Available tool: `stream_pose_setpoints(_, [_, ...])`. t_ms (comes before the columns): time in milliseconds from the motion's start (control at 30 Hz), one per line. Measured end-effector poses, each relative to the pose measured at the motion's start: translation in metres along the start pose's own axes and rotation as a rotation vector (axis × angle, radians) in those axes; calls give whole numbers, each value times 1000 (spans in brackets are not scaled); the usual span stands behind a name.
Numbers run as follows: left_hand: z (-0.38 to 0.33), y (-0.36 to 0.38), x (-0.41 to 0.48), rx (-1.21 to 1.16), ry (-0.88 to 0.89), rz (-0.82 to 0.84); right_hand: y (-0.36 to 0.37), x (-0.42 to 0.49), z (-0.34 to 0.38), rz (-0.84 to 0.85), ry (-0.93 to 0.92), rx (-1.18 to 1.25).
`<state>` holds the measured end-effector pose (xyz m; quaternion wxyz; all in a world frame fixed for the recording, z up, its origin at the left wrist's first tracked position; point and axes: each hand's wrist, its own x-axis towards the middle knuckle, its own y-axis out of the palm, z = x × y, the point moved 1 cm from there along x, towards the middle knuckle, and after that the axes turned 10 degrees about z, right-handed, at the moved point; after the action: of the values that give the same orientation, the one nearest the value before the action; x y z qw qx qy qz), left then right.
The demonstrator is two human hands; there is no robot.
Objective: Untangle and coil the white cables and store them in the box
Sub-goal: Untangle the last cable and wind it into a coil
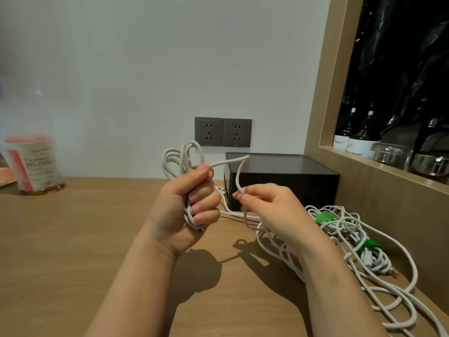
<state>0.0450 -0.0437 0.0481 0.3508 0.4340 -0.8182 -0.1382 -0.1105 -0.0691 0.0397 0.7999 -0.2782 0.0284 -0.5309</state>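
blurred: jar (36, 164) far left, label print unreadable | hidden: middle of coil (171, 158) inside fist of left hand (187, 203); strand (239, 170) lost under pinching right hand (274, 210); box (286, 183) front partly behind it | cut off: cable pile (371, 260) at right and bottom edges, ends out of frame | dark: bottles (362, 139), upper parts unclear

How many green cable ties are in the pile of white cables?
2. The first green tie sits in the white cables near the black box; the second green tie lies nearer the camera, further right. Others may be hidden.
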Motion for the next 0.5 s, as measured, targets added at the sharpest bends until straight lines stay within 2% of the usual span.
stream_pose_setpoints(67, [7, -1, 3, 97, -24, -142, 0, -1, 3, -11, -9, -42])
stream_pose_setpoints(200, [17, -3, 5, 400, -101, -283, -4, -1, 6, -181, -16, 3])
stream_pose_setpoints(300, [24, -5, 6, 564, -136, -342, -6, -2, 9, -217, -27, 72])
stream_pose_setpoints(433, [25, -5, 7, 728, -148, -371, -7, -1, 12, -201, 3, 337])
stream_pose_setpoints(500, [25, -5, 6, 801, -135, -378, -7, -1, 14, -181, -9, 397])
